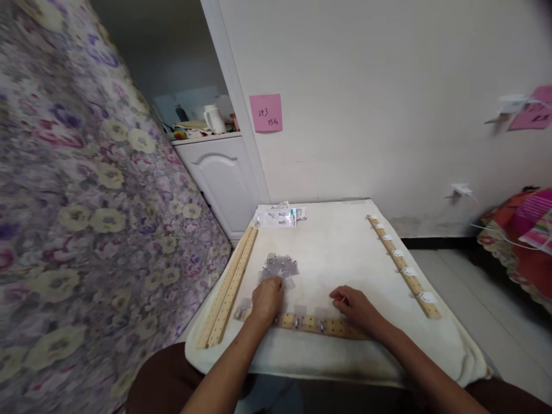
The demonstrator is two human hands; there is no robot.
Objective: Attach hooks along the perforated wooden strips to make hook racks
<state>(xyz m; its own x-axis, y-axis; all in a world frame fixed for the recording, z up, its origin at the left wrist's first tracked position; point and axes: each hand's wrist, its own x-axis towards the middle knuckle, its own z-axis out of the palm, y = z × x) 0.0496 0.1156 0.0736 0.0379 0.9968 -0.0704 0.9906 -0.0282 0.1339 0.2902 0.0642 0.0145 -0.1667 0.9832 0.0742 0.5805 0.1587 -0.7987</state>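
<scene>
Two hands rest at the near edge of the white table (pixel 345 241), on a pegged wooden strip (pixel 332 326): left hand (pixel 267 299) curled, grip hidden; right hand (pixel 356 307) loosely open, empty. Mid-table lie clear packets (pixel 281 266). Behind the table, a pink note (pixel 265 112) reads "243".

Purple-yellow floral fabric (pixel 86 201); pink note (pixel 265 112); cream tablecloth (pixel 345 241); tan perforated strip (pixel 336 328).

**Around the work: fabric, cabinet, notes**

A floral fabric (pixel 86 201) fills the left of the frame. Beyond it stands a white cabinet (pixel 219 178) with a white jug (pixel 214 119) on top. A pink sticky note (pixel 266 112) hangs on the wall at upper centre. Another pink note (pixel 532 112) is at upper right, above a wall socket (pixel 461 188). Bright striped bedding (pixel 521 236) lies at the right edge. On the counter (pixel 336 247), a clear packet (pixel 276 217) lies at the far edge and a wooden strip with white tags (pixel 403 265) lies on the right.
</scene>
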